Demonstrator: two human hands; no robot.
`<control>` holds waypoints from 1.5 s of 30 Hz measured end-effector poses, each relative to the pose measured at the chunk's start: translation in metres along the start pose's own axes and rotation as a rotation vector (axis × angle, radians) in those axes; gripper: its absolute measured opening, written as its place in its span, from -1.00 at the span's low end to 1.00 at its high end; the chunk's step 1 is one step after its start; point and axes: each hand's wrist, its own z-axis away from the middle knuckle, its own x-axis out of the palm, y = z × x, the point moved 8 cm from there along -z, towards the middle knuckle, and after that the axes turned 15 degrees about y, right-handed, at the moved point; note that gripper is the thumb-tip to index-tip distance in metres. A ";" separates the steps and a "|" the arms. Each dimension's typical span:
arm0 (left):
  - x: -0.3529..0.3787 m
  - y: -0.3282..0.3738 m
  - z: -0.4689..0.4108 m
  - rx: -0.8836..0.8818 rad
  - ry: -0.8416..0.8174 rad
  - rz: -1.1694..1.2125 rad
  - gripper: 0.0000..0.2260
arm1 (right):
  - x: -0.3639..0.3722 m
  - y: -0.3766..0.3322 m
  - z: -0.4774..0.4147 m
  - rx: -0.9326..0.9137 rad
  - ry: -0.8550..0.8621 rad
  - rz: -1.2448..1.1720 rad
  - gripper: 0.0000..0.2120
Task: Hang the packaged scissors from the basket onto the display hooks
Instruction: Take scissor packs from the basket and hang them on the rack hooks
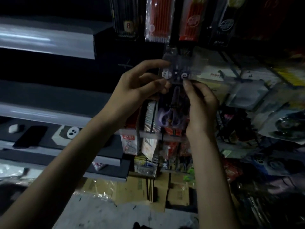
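Packaged scissors (177, 95) held upright in mid-air, just below the top row of hanging goods on a dim display wall; whether the pack's top edge meets a hook cannot be told. The pack is a clear plastic sleeve with a printed header band that shows a white cartoon figure and a white swirl mark on dark blue. Its lettering is too blurred to read. Inside, the scissors point upward, with dark blades above and pale lilac handles at the bottom. The left hand (140, 86) pinches the pack's left edge at the header band, forefinger stretched along the top. The right hand (202, 106) pinches the band's lower edge with its fingertips, the remaining fingers curled. Above hang red pen packs (158, 19) and a dark pack (126, 19) whose yellow label shows what looks like an "8"; other labels are illegible. Grey shelves (46, 42) run along the left, and a wire rack (231, 68) of packaged goods stands at the right.
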 end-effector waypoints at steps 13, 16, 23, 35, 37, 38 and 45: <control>0.006 0.021 0.019 0.818 0.175 -0.682 -0.57 | 0.004 0.004 -0.011 -0.046 0.041 -0.073 -0.79; 0.018 0.016 0.024 0.971 0.244 -0.966 -0.53 | 0.004 0.004 -0.011 -0.049 0.049 -0.082 -0.79; 0.034 0.010 0.024 1.062 0.289 -1.150 -0.52 | 0.000 0.007 -0.012 -0.063 0.068 -0.070 -0.88; 0.034 0.000 0.020 1.069 0.219 -1.223 -0.46 | 0.006 0.018 -0.022 -0.028 0.038 -0.037 -0.79; 0.032 0.003 0.026 1.072 0.214 -1.200 -0.47 | 0.006 0.021 -0.021 0.003 0.019 -0.033 -0.76; 0.031 0.004 0.029 1.076 0.203 -1.171 -0.48 | 0.005 0.022 -0.021 0.016 0.005 -0.022 -0.74; 0.017 -0.014 0.046 1.007 0.100 -0.732 -0.63 | 0.004 0.028 -0.016 0.088 -0.040 -0.015 -0.76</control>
